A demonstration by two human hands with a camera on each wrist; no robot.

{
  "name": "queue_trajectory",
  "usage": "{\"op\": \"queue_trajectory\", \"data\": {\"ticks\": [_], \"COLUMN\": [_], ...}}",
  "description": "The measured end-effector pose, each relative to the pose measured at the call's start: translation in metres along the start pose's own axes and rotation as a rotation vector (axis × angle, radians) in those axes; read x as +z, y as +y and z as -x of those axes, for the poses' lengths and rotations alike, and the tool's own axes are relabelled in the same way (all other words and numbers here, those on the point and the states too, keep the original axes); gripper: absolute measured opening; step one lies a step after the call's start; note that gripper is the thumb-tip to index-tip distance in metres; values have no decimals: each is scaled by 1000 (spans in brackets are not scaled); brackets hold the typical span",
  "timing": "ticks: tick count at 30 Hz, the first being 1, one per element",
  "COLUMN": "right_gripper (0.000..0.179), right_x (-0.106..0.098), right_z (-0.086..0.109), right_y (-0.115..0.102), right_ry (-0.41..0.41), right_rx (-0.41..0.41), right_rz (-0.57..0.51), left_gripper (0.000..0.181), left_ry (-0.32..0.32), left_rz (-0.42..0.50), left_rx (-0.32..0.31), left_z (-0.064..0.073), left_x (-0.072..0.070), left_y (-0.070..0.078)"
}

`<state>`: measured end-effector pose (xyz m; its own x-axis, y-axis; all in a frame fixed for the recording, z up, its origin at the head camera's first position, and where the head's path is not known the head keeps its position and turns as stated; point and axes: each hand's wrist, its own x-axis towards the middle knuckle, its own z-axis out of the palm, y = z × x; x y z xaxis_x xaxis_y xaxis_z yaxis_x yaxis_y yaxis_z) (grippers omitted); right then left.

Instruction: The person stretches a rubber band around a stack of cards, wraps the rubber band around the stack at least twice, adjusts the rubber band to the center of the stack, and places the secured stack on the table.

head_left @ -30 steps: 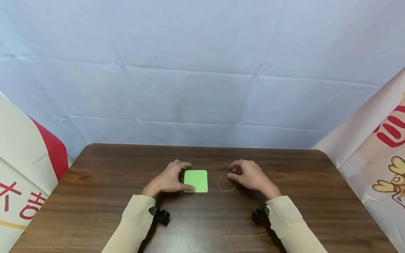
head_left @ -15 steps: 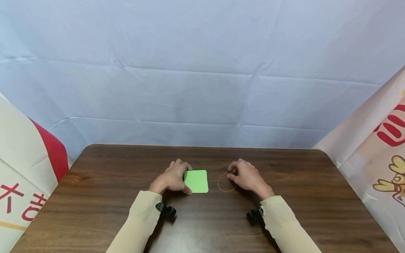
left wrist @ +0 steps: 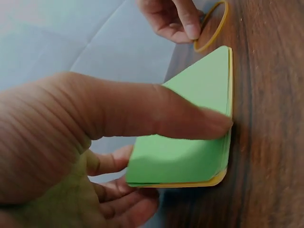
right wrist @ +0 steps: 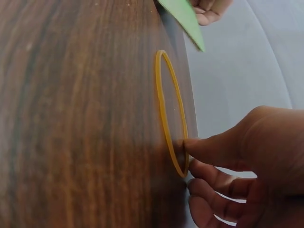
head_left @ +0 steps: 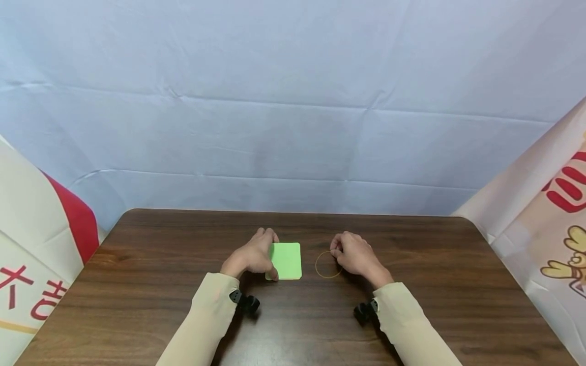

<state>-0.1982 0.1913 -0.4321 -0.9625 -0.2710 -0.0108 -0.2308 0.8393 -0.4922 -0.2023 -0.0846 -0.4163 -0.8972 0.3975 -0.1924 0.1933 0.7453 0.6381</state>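
A thin stack of square green cards [head_left: 287,262] with rounded corners sits near the middle of the table, yellow showing beneath the green at its edge in the left wrist view. My left hand [head_left: 255,254] grips its left side, the thumb [left wrist: 190,118] across the near edge and the fingers at the far edge. To the right of the cards, a yellow rubber band [right wrist: 162,104] forms a loose ring on the wood. My right hand [head_left: 358,253] pinches the band's right side between thumb and index finger, the other fingers curled below.
The brown wooden table [head_left: 137,284] has rounded far corners. Behind it hangs a pale cloth [head_left: 293,127], and printed banners [head_left: 540,244] stand at both sides. A small black camera [head_left: 363,312] is strapped at each wrist.
My left hand has moved right and closed its thumb and fingers on the card stack, which has shifted slightly. My right hand has moved a little left and brought its fingertips together on the band.
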Motion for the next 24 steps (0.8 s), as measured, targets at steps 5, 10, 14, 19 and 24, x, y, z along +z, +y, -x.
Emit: {"op": "queue_trajectory", "data": {"ticks": [5, 10, 14, 19, 24], "right_gripper": [12, 16, 22, 20, 11], "right_x": [0, 1, 1, 1, -1], "right_z": [-1, -1, -2, 0, 3], "right_y": [-1, -2, -3, -4, -8], "right_ry": [-31, -47, -70, -70, -29], "right_rx": [5, -8, -24, -31, -8], "right_rz": [27, 67, 97, 55, -50], "left_gripper": [58, 60, 58, 51, 44], "left_ry": [97, 178, 195, 189, 210], "left_rz": [77, 120, 123, 162, 184], "left_rx": [39, 83, 84, 86, 101], "left_z": [6, 10, 13, 16, 21], "left_x": [3, 5, 7, 10, 12], "left_y": [1, -1, 0, 1, 0]}}
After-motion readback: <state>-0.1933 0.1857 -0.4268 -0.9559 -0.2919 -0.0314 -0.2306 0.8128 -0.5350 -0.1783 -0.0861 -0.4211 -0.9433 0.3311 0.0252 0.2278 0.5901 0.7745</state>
